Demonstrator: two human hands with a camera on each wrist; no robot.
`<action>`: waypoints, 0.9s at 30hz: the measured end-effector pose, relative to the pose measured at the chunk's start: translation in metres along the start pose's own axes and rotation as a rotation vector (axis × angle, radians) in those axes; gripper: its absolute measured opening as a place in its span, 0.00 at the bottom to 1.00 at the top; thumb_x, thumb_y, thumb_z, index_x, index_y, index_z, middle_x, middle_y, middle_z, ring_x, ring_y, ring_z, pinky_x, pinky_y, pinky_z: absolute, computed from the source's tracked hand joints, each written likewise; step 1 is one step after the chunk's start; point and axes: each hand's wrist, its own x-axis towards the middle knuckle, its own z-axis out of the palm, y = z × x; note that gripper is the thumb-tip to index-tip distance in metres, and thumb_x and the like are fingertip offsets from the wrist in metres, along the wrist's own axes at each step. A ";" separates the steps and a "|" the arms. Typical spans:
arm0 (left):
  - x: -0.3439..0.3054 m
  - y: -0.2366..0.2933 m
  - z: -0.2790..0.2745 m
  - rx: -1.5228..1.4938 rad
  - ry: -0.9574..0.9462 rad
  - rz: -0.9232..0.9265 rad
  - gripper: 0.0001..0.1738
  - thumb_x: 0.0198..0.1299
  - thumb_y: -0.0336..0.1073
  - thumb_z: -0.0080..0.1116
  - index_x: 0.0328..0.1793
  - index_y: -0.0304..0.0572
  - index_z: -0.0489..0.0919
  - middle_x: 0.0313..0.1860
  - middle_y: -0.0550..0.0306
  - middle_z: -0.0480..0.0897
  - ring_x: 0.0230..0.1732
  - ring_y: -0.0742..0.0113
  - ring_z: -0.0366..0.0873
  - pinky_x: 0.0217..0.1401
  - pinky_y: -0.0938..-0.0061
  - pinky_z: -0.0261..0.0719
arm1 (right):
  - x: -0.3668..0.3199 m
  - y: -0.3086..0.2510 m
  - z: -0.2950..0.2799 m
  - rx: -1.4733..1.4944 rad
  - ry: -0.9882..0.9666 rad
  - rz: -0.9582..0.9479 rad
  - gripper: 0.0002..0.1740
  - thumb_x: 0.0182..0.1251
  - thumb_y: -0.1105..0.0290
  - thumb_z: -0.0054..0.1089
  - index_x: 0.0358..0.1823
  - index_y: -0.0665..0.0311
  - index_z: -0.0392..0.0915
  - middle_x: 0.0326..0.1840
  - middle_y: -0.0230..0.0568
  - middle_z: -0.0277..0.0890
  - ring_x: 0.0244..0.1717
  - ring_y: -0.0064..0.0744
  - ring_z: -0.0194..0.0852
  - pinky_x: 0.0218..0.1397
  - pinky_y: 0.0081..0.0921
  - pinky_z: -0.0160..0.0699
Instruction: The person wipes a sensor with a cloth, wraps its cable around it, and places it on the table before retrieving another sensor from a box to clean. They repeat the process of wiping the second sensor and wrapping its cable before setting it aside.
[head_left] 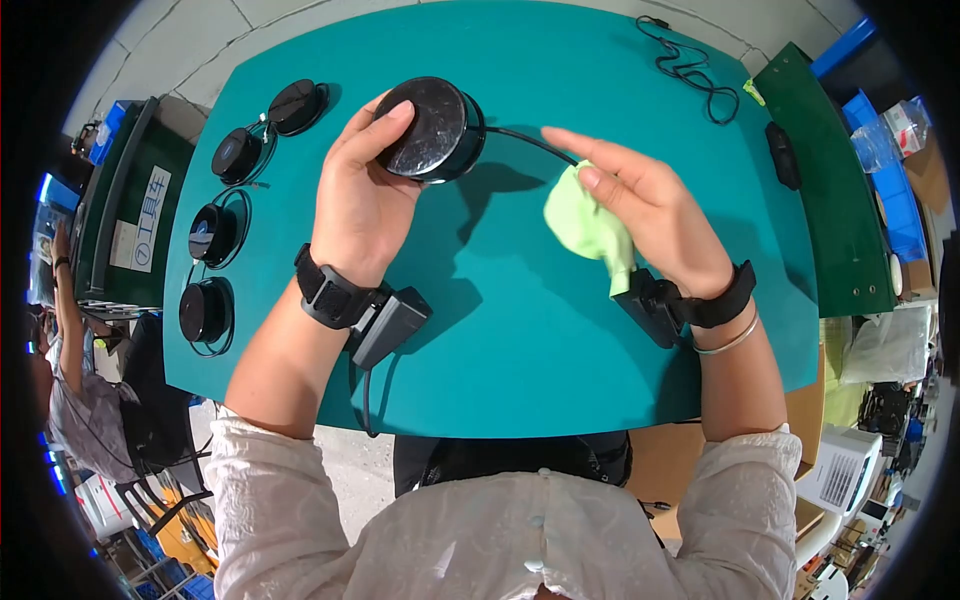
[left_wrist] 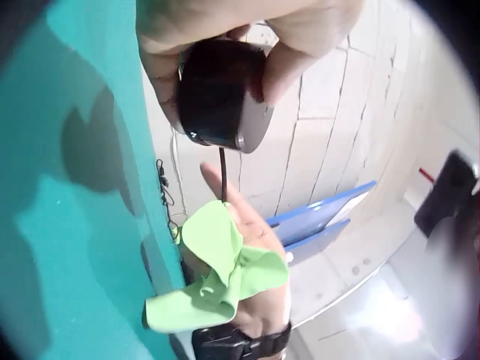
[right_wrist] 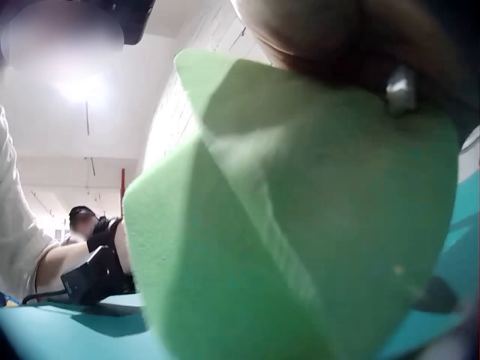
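My left hand (head_left: 362, 205) grips a round black puck-shaped device (head_left: 425, 130) above the green table, thumb on its glossy flat face. A thin black cable (head_left: 525, 138) runs from the device's side towards my right hand (head_left: 668, 212). Between thumb and fingers, that hand pinches a light green cloth (head_left: 585, 222) around the cable, its index finger stretched out towards the device. In the left wrist view the cloth (left_wrist: 214, 247) hangs in folds below the device (left_wrist: 221, 97). The cloth (right_wrist: 292, 217) fills most of the right wrist view and hides the cable there.
Several similar black round devices (head_left: 236, 155) with coiled cables lie along the table's left side. A loose black cable (head_left: 690, 70) lies at the back right, near a small black object (head_left: 783, 156). Green boxes (head_left: 130, 220) flank the table. Another person's arm (head_left: 68, 300) shows far left.
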 end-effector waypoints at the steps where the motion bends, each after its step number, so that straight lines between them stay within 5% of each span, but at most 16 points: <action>1: -0.002 0.001 0.002 -0.014 -0.008 -0.001 0.23 0.63 0.28 0.60 0.63 0.31 0.71 0.52 0.50 0.81 0.53 0.63 0.81 0.57 0.66 0.80 | -0.001 -0.002 -0.003 -0.139 -0.036 0.010 0.19 0.76 0.69 0.49 0.64 0.64 0.74 0.35 0.36 0.78 0.36 0.23 0.72 0.44 0.22 0.75; 4: -0.005 -0.001 0.007 0.177 -0.172 0.045 0.25 0.62 0.29 0.61 0.64 0.32 0.70 0.49 0.50 0.81 0.51 0.64 0.81 0.55 0.66 0.81 | 0.001 0.005 -0.008 -0.225 -0.091 -0.056 0.19 0.76 0.69 0.49 0.64 0.66 0.74 0.44 0.37 0.82 0.42 0.23 0.76 0.48 0.22 0.75; 5: -0.006 -0.004 0.005 0.261 -0.195 0.055 0.26 0.61 0.30 0.63 0.65 0.35 0.70 0.47 0.52 0.82 0.49 0.66 0.81 0.55 0.70 0.81 | 0.003 0.015 -0.006 -0.050 -0.057 -0.093 0.19 0.76 0.69 0.48 0.63 0.68 0.75 0.50 0.39 0.83 0.46 0.24 0.79 0.52 0.22 0.76; 6: -0.008 -0.004 0.007 0.258 -0.197 0.053 0.26 0.61 0.30 0.63 0.65 0.35 0.70 0.47 0.52 0.82 0.49 0.66 0.81 0.55 0.70 0.81 | 0.005 0.012 -0.008 -0.052 -0.056 -0.090 0.19 0.76 0.69 0.48 0.63 0.68 0.75 0.50 0.39 0.83 0.46 0.24 0.79 0.52 0.22 0.76; 8: -0.012 -0.005 0.010 0.383 -0.295 0.036 0.28 0.61 0.35 0.62 0.67 0.35 0.69 0.51 0.52 0.81 0.50 0.65 0.82 0.52 0.69 0.84 | 0.008 0.003 -0.012 0.489 0.126 0.082 0.17 0.76 0.70 0.46 0.59 0.69 0.78 0.49 0.39 0.83 0.46 0.25 0.79 0.53 0.23 0.76; 10: -0.008 -0.006 0.007 0.338 -0.302 -0.006 0.29 0.60 0.36 0.64 0.66 0.36 0.69 0.50 0.54 0.81 0.49 0.68 0.82 0.53 0.73 0.83 | 0.006 0.010 -0.041 0.420 0.202 0.064 0.17 0.76 0.70 0.45 0.57 0.68 0.79 0.48 0.42 0.82 0.49 0.27 0.78 0.54 0.23 0.76; 12: -0.003 -0.007 0.004 0.312 -0.239 -0.046 0.27 0.60 0.36 0.63 0.64 0.35 0.70 0.50 0.54 0.82 0.48 0.69 0.82 0.53 0.73 0.83 | 0.006 0.020 -0.063 -0.190 0.458 -0.006 0.17 0.76 0.68 0.48 0.57 0.68 0.78 0.48 0.43 0.81 0.49 0.28 0.78 0.52 0.24 0.76; 13: -0.002 -0.005 0.003 0.316 -0.246 -0.075 0.25 0.61 0.35 0.63 0.63 0.35 0.72 0.50 0.53 0.82 0.48 0.70 0.82 0.53 0.74 0.82 | 0.007 0.025 -0.065 -0.193 0.459 -0.008 0.17 0.76 0.68 0.48 0.57 0.68 0.78 0.48 0.43 0.81 0.49 0.28 0.78 0.52 0.24 0.76; 15: -0.003 -0.007 0.006 0.307 -0.280 -0.093 0.23 0.61 0.34 0.62 0.62 0.35 0.73 0.50 0.54 0.82 0.48 0.70 0.82 0.53 0.74 0.82 | 0.009 0.035 -0.067 -1.243 0.462 -0.510 0.19 0.75 0.63 0.52 0.58 0.69 0.77 0.48 0.45 0.80 0.43 0.31 0.79 0.48 0.25 0.77; 16: -0.003 -0.009 0.007 0.301 -0.310 -0.116 0.22 0.62 0.33 0.62 0.61 0.35 0.74 0.51 0.54 0.82 0.48 0.70 0.82 0.53 0.74 0.82 | 0.008 0.023 -0.052 -1.243 0.465 -0.509 0.19 0.75 0.63 0.52 0.58 0.69 0.77 0.48 0.45 0.80 0.43 0.31 0.79 0.48 0.25 0.77; 18: -0.003 -0.015 0.011 0.369 -0.340 -0.087 0.21 0.62 0.33 0.62 0.61 0.37 0.75 0.51 0.55 0.82 0.47 0.71 0.82 0.52 0.76 0.82 | 0.001 -0.004 -0.008 -0.243 0.228 -0.151 0.24 0.72 0.58 0.58 0.60 0.70 0.75 0.48 0.47 0.80 0.38 0.33 0.79 0.45 0.26 0.78; 20: -0.007 -0.020 0.015 0.524 -0.418 0.068 0.21 0.62 0.34 0.62 0.60 0.38 0.76 0.52 0.56 0.81 0.48 0.71 0.81 0.51 0.77 0.82 | -0.007 -0.028 0.011 0.012 -0.101 0.105 0.29 0.69 0.57 0.62 0.63 0.70 0.72 0.49 0.47 0.80 0.38 0.31 0.79 0.42 0.26 0.78; 22: -0.011 -0.015 0.014 0.553 -0.402 -0.058 0.24 0.63 0.38 0.63 0.63 0.39 0.73 0.54 0.54 0.80 0.51 0.70 0.80 0.52 0.75 0.81 | -0.008 -0.012 0.018 -0.182 -0.087 0.026 0.32 0.65 0.60 0.67 0.66 0.70 0.69 0.48 0.45 0.80 0.38 0.26 0.78 0.41 0.24 0.79; 24: -0.013 -0.012 0.016 0.416 -0.255 -0.200 0.29 0.62 0.40 0.66 0.64 0.36 0.69 0.49 0.52 0.82 0.47 0.68 0.81 0.48 0.73 0.82 | -0.004 -0.003 0.017 0.203 0.006 0.077 0.33 0.63 0.66 0.69 0.65 0.73 0.68 0.47 0.44 0.79 0.40 0.25 0.79 0.42 0.22 0.79; 27: -0.012 -0.018 0.020 0.295 -0.336 -0.104 0.35 0.64 0.44 0.63 0.69 0.31 0.63 0.57 0.48 0.77 0.57 0.63 0.77 0.57 0.65 0.80 | 0.003 -0.012 0.012 0.391 0.239 0.037 0.30 0.65 0.72 0.67 0.64 0.77 0.65 0.49 0.46 0.77 0.49 0.31 0.80 0.49 0.24 0.80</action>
